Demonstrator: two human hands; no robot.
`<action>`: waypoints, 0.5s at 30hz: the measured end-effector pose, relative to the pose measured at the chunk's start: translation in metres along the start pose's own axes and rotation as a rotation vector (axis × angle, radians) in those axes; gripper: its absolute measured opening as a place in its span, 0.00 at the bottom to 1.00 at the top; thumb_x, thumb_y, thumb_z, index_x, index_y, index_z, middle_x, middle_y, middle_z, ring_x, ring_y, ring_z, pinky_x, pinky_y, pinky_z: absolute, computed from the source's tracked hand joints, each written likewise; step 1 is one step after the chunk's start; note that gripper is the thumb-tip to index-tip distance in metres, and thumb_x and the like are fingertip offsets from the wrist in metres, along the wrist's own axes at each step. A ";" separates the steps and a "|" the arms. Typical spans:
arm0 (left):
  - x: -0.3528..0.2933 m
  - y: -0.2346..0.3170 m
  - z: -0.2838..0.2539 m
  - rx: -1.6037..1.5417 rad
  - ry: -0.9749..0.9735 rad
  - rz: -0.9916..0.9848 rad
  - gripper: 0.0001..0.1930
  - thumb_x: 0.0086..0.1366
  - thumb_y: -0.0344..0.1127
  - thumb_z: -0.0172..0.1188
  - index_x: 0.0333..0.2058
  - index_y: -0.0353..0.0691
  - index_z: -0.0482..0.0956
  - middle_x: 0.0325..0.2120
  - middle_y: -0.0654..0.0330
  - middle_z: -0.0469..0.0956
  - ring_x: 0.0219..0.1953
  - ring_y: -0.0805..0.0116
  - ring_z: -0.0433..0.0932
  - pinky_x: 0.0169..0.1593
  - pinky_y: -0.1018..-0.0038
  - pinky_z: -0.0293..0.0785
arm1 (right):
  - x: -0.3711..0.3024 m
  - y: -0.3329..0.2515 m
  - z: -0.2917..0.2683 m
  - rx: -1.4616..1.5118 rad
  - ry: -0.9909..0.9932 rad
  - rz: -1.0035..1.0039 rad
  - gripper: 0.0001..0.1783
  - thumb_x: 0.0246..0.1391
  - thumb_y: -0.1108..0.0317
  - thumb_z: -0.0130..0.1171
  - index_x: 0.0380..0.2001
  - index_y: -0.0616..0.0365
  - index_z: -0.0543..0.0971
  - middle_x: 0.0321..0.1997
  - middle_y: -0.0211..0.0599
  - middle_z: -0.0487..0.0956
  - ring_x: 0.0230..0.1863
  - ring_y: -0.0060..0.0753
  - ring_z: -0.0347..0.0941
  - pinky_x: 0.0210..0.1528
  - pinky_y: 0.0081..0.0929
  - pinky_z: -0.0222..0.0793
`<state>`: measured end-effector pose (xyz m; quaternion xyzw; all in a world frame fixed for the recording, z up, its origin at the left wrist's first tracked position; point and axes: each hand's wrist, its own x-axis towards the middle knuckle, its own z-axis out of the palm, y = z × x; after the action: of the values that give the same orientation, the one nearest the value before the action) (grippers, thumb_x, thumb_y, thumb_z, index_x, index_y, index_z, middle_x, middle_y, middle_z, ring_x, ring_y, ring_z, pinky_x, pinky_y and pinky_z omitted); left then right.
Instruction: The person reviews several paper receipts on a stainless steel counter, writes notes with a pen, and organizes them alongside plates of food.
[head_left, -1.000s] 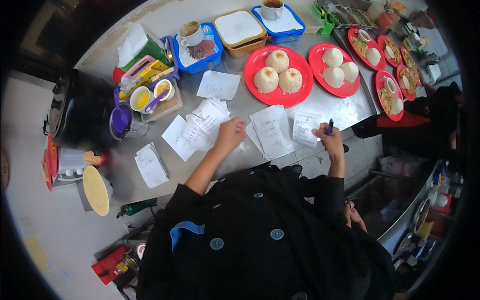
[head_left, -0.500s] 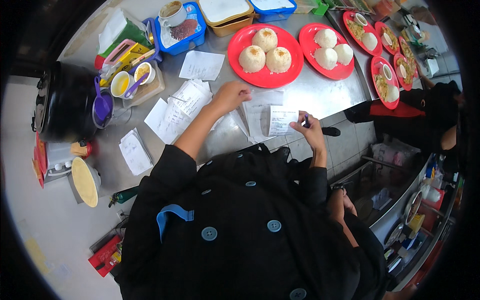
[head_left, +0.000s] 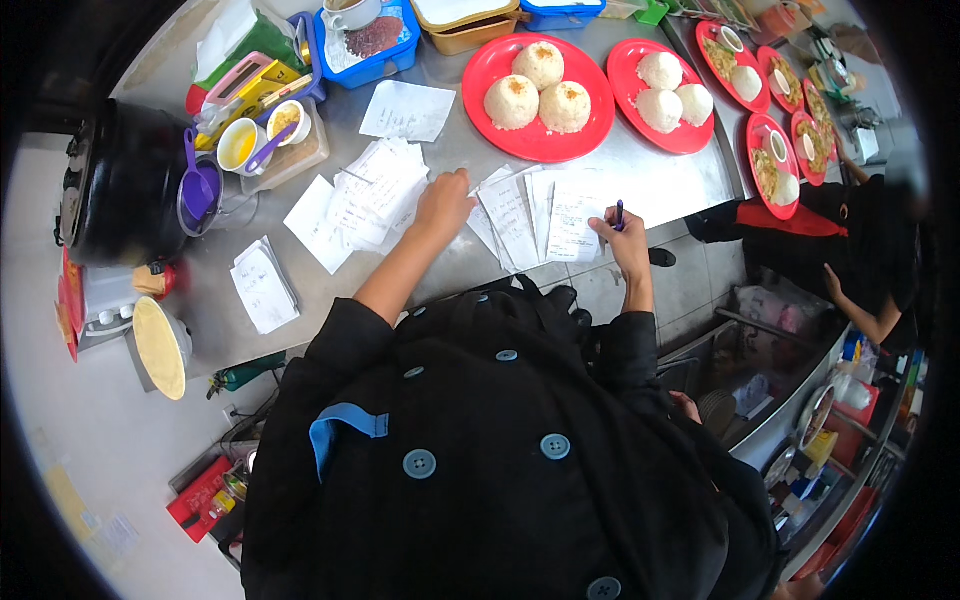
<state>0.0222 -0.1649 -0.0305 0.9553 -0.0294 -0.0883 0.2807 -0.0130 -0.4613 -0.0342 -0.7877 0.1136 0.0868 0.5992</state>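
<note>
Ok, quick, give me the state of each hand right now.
Left hand: open, resting flat on the paper slips, holding nothing.
Right hand: closed on a dark pen, tip at a paper slip.

Steel table (head_left: 660,185): loose paper slips (head_left: 375,190) spread mid-surface, small slip stack (head_left: 263,285) at left. Two red plates of rice mounds (head_left: 538,90) (head_left: 665,85) behind them. Blue tray (head_left: 365,40), sauce cups (head_left: 240,145), black pot (head_left: 120,185) far left.
</note>
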 end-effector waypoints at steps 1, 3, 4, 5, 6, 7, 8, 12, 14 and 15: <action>-0.004 0.008 -0.005 0.004 -0.008 -0.015 0.10 0.50 0.29 0.60 0.32 0.36 0.72 0.26 0.49 0.76 0.31 0.53 0.76 0.35 0.63 0.71 | 0.000 0.001 0.000 0.004 -0.025 -0.012 0.12 0.42 0.73 0.64 0.17 0.57 0.68 0.15 0.18 0.62 0.18 0.13 0.52 0.19 0.16 0.47; -0.004 0.009 -0.005 0.025 -0.009 -0.030 0.13 0.49 0.28 0.61 0.34 0.37 0.70 0.28 0.49 0.75 0.33 0.51 0.76 0.37 0.62 0.70 | 0.001 0.002 0.003 -0.019 -0.054 -0.033 0.12 0.42 0.73 0.63 0.17 0.58 0.69 0.15 0.19 0.61 0.18 0.14 0.52 0.19 0.18 0.48; 0.000 0.007 -0.004 0.043 -0.001 -0.031 0.14 0.49 0.28 0.61 0.35 0.38 0.70 0.29 0.50 0.75 0.34 0.51 0.75 0.37 0.62 0.70 | 0.002 0.002 0.007 -0.047 -0.059 -0.042 0.11 0.42 0.73 0.63 0.17 0.59 0.69 0.15 0.20 0.61 0.18 0.15 0.53 0.19 0.18 0.49; 0.003 0.005 -0.003 0.061 0.008 -0.032 0.14 0.49 0.28 0.61 0.36 0.38 0.69 0.31 0.50 0.75 0.35 0.51 0.75 0.38 0.62 0.70 | 0.002 0.001 0.011 -0.075 -0.064 -0.051 0.10 0.42 0.72 0.63 0.18 0.60 0.70 0.14 0.21 0.61 0.18 0.16 0.53 0.19 0.19 0.50; 0.004 0.001 -0.002 0.071 0.023 -0.018 0.14 0.49 0.28 0.61 0.36 0.39 0.69 0.31 0.51 0.74 0.35 0.51 0.75 0.38 0.62 0.70 | 0.001 -0.001 0.015 -0.133 -0.042 -0.058 0.10 0.42 0.72 0.63 0.19 0.62 0.71 0.14 0.22 0.61 0.18 0.17 0.53 0.19 0.20 0.51; 0.004 0.001 -0.007 0.082 0.037 -0.002 0.14 0.50 0.29 0.61 0.36 0.39 0.70 0.32 0.51 0.73 0.36 0.51 0.74 0.38 0.62 0.70 | 0.000 -0.006 0.020 -0.189 -0.019 -0.063 0.09 0.42 0.72 0.63 0.20 0.63 0.72 0.13 0.22 0.61 0.18 0.18 0.53 0.20 0.21 0.52; 0.004 0.002 -0.011 0.094 0.050 0.013 0.14 0.50 0.29 0.61 0.36 0.39 0.70 0.33 0.52 0.73 0.36 0.51 0.74 0.38 0.62 0.70 | -0.002 -0.008 0.022 -0.245 0.005 -0.069 0.09 0.42 0.72 0.63 0.21 0.64 0.73 0.13 0.23 0.60 0.17 0.20 0.53 0.20 0.22 0.54; -0.003 0.009 -0.011 0.007 0.022 0.082 0.18 0.49 0.32 0.63 0.39 0.38 0.70 0.38 0.52 0.69 0.39 0.50 0.73 0.40 0.62 0.71 | -0.001 0.005 0.023 -0.278 0.084 -0.152 0.10 0.40 0.72 0.64 0.24 0.67 0.74 0.16 0.29 0.63 0.18 0.22 0.57 0.22 0.24 0.57; -0.007 0.017 -0.006 -0.002 -0.003 0.103 0.21 0.48 0.33 0.64 0.41 0.36 0.69 0.39 0.52 0.67 0.40 0.50 0.72 0.42 0.63 0.71 | -0.001 0.008 0.022 -0.262 0.155 -0.318 0.11 0.39 0.72 0.65 0.24 0.68 0.74 0.19 0.31 0.65 0.19 0.22 0.59 0.22 0.24 0.58; -0.009 0.018 -0.003 0.005 -0.004 0.083 0.23 0.47 0.33 0.65 0.42 0.35 0.68 0.40 0.52 0.67 0.41 0.51 0.72 0.42 0.63 0.70 | 0.000 0.011 0.022 -0.249 0.157 -0.289 0.11 0.39 0.72 0.65 0.23 0.68 0.73 0.20 0.31 0.65 0.20 0.22 0.60 0.22 0.24 0.58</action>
<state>0.0137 -0.1772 -0.0171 0.9538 -0.0699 -0.0783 0.2816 -0.0160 -0.4425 -0.0501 -0.8682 0.0341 -0.0484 0.4927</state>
